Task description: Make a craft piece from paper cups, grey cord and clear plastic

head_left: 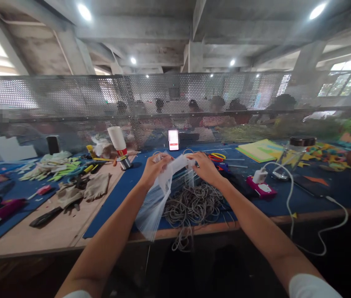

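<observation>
some fingertips were hidden by the mesh (165, 184), whose folds were hard to make out. people (217, 120) were blurred behind the screen (159, 88), and both sleeves (311, 286) were cut off below. the mesh was pinched between closed fingers of the left hand (156, 167) and right hand (206, 166), and was stretched above the table beside the cord (195, 205).

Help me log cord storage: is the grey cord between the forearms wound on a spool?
No, the grey cord lies in a loose, tangled heap on the blue mat.
</observation>
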The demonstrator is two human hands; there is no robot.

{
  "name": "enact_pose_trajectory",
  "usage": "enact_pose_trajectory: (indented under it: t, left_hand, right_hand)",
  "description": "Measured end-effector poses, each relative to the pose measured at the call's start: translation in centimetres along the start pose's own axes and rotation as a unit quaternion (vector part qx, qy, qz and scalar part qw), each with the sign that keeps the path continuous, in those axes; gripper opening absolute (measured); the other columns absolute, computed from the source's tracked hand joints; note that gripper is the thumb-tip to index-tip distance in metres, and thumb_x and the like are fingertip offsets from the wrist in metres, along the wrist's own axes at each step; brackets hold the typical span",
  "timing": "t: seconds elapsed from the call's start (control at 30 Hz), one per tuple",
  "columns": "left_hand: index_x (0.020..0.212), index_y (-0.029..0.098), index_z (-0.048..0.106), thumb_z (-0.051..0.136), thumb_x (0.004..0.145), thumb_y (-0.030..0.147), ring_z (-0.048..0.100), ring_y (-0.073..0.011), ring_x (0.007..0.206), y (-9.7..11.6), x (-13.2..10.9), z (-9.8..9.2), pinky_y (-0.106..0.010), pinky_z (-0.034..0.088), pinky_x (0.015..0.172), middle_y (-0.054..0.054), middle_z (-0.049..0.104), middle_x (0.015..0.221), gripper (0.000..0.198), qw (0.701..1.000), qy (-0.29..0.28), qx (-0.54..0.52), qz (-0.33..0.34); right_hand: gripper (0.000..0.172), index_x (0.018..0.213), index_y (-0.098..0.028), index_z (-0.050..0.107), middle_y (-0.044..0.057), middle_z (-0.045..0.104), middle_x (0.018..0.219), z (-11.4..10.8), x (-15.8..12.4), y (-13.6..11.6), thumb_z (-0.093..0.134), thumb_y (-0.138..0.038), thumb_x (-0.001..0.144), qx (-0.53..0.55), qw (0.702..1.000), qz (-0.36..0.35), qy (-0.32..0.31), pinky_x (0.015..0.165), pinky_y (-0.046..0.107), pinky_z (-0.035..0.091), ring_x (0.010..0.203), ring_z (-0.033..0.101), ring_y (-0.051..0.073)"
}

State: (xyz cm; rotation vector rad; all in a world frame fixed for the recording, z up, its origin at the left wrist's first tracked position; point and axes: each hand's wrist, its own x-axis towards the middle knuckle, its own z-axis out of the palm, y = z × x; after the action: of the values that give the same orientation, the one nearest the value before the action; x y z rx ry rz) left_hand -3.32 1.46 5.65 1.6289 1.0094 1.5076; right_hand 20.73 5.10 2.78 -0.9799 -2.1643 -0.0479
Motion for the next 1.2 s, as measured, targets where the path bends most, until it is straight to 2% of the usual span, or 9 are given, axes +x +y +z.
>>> enact_pose_trajectory:
  t: [0.17, 0.3, 0.47, 0.57, 0.67, 0.73, 0.9, 1.07, 1.2]
  left_hand:
    - [0.085, 0.016, 0.076, 0.073, 0.082, 0.046, 0.041, -0.0087, 0.051, 0.2, 0.3, -0.5, -0.023, 0.028, 0.049, 0.002, 0.052, 0.057, 0.030, 1.000, 0.024, -0.012, -0.006]
    - [0.083, 0.017, 0.076, 0.072, 0.083, 0.044, 0.042, -0.0094, 0.050, 0.2, 0.9, -1.1, -0.024, 0.033, 0.052, 0.003, 0.052, 0.055, 0.027, 0.996, 0.076, -0.017, 0.032]
    - [0.079, 0.018, 0.074, 0.068, 0.087, 0.047, 0.058, -0.0148, 0.065, 0.0, 1.3, -2.0, -0.027, 0.045, 0.063, -0.003, 0.065, 0.067, 0.031, 0.990, 0.123, 0.014, 0.067]
    - [0.076, 0.018, 0.072, 0.066, 0.089, 0.049, 0.063, -0.0187, 0.075, 0.0, 1.3, -2.0, -0.029, 0.049, 0.070, -0.006, 0.069, 0.076, 0.034, 0.989, 0.123, 0.034, 0.078]
    - [0.075, 0.018, 0.071, 0.064, 0.090, 0.048, 0.065, -0.0183, 0.078, 0.2, 1.1, -1.4, -0.028, 0.049, 0.072, -0.006, 0.070, 0.079, 0.034, 0.987, 0.123, 0.043, 0.089]
    - [0.074, 0.018, 0.071, 0.063, 0.092, 0.045, 0.065, -0.0173, 0.081, 0.1, 0.7, -0.5, -0.027, 0.049, 0.076, -0.005, 0.070, 0.082, 0.033, 0.987, 0.115, 0.052, 0.102]
    - [0.075, 0.018, 0.071, 0.063, 0.091, 0.041, 0.065, -0.0174, 0.081, -0.5, -0.6, 2.0, -0.027, 0.050, 0.074, -0.004, 0.072, 0.085, 0.030, 0.988, 0.067, 0.106, 0.091]
    - [0.099, 0.019, 0.073, 0.070, 0.086, 0.044, 0.066, -0.0177, 0.082, -0.6, -1.7, 3.4, -0.029, 0.052, 0.075, -0.005, 0.074, 0.093, 0.029, 0.989, 0.014, 0.121, 0.078]
    - [0.134, 0.021, 0.058, 0.083, 0.074, 0.047, 0.066, -0.0231, 0.102, -0.4, -1.9, 3.3, -0.036, 0.053, 0.086, -0.012, 0.069, 0.123, 0.069, 0.976, -0.020, 0.187, 0.111]
  right_hand:
    - [0.028, 0.109, -0.021, 0.074, 0.010, 0.068, 0.106, 0.2, -0.5, 1.3, 0.048, -0.028, 0.104, -0.043, 0.997, 0.016, 0.069, 0.096, 0.038, 0.046, 0.106, 0.058, 0.027]
    - [0.035, 0.113, -0.023, 0.074, 0.010, 0.068, 0.106, -0.5, -0.8, 1.6, 0.043, -0.039, 0.106, -0.050, 0.986, 0.076, 0.139, 0.097, 0.037, 0.045, 0.106, 0.059, 0.026]
    - [0.039, 0.119, -0.022, 0.073, 0.009, 0.069, 0.114, -1.1, -0.8, 1.4, 0.042, -0.043, 0.106, 0.035, 0.976, 0.152, 0.154, 0.088, 0.030, 0.049, 0.096, 0.067, 0.021]
    - [0.041, 0.118, -0.021, 0.070, 0.009, 0.071, 0.118, -1.0, -0.6, 1.1, 0.041, -0.046, 0.105, 0.161, 0.963, 0.166, 0.137, 0.079, 0.030, 0.054, 0.074, 0.069, 0.016]
    - [0.041, 0.115, -0.019, 0.068, 0.009, 0.074, 0.103, -0.4, -0.4, 0.3, 0.047, -0.051, 0.101, 0.285, 0.940, 0.155, 0.109, 0.076, 0.031, 0.056, 0.075, 0.070, 0.018]
    - [0.040, 0.113, -0.019, 0.069, 0.006, 0.073, 0.091, -0.1, -0.5, -0.7, 0.058, -0.053, 0.095, 0.305, 0.940, 0.135, 0.073, 0.079, 0.032, 0.055, 0.080, 0.070, 0.020]
    - [0.057, 0.124, -0.015, 0.065, 0.003, 0.069, 0.085, 1.2, -1.2, -3.8, 0.072, -0.055, 0.085, 0.291, 0.950, 0.084, -0.071, 0.074, 0.030, 0.049, 0.075, 0.063, 0.017]
    - [0.030, 0.083, -0.016, 0.068, 0.001, 0.063, 0.072, 2.8, -1.7, -3.8, 0.066, -0.045, 0.089, 0.280, 0.956, 0.084, -0.036, 0.065, 0.028, 0.042, 0.066, 0.054, 0.015]
    - [0.027, 0.084, -0.017, 0.070, 0.002, 0.067, 0.075, 2.5, -1.2, -2.4, 0.062, -0.042, 0.089, 0.324, 0.939, 0.114, 0.031, 0.070, 0.029, 0.045, 0.070, 0.059, 0.016]
